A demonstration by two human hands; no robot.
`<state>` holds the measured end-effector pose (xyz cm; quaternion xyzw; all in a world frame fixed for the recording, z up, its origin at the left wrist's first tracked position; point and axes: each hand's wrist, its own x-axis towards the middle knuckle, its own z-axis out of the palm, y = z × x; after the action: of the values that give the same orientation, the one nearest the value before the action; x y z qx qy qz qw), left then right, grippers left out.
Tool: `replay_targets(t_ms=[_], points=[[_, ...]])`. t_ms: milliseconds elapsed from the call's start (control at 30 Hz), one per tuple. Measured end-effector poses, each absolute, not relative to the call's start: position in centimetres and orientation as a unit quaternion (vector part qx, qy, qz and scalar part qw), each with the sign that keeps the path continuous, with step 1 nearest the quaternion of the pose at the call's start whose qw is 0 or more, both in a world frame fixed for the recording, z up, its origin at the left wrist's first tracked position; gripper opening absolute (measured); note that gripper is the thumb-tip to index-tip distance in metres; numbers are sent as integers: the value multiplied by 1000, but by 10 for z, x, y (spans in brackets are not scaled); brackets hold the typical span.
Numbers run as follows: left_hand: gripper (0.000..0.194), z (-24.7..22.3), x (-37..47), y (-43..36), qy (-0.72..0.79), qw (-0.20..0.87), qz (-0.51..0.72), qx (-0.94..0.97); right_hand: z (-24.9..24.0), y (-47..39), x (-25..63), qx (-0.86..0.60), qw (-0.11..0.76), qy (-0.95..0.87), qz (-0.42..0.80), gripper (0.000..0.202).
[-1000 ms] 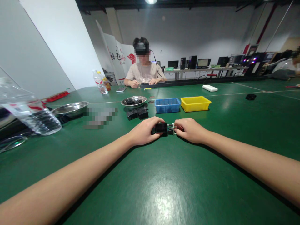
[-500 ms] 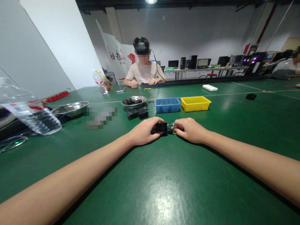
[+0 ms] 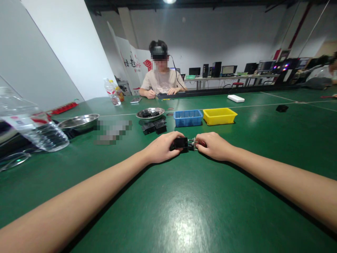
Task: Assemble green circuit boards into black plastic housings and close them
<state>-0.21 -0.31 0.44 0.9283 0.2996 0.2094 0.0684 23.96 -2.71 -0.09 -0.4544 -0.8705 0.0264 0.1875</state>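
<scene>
My left hand (image 3: 165, 147) is closed around a black box-shaped block (image 3: 180, 143) low over the green table. From the right, my right hand (image 3: 214, 147) pinches a small part with metal rods and a plate (image 3: 193, 144), lined up against the block's right side. Its exact kind cannot be made out, and my fingers hide its right end. Whether the two pieces are joined does not show. Beyond my left hand, more black blocks (image 3: 154, 127) lie on the table, in front of a metal dish (image 3: 150, 118) holding similar black pieces.
A blue divided bin (image 3: 188, 121) and a yellow bin (image 3: 220, 117) stand beyond my hands. Left are a large water bottle (image 3: 39, 130) and another metal dish (image 3: 81, 123). A white box-like object (image 3: 236, 98) lies farther back. Across the table, a person (image 3: 163, 79) works.
</scene>
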Motion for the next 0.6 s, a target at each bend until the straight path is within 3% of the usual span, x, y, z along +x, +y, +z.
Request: replay_targets(t_ms=[600], points=[[35,5,-2,-5,306,69,207,927,-1,-27,240,-452,190,-871,33,10]])
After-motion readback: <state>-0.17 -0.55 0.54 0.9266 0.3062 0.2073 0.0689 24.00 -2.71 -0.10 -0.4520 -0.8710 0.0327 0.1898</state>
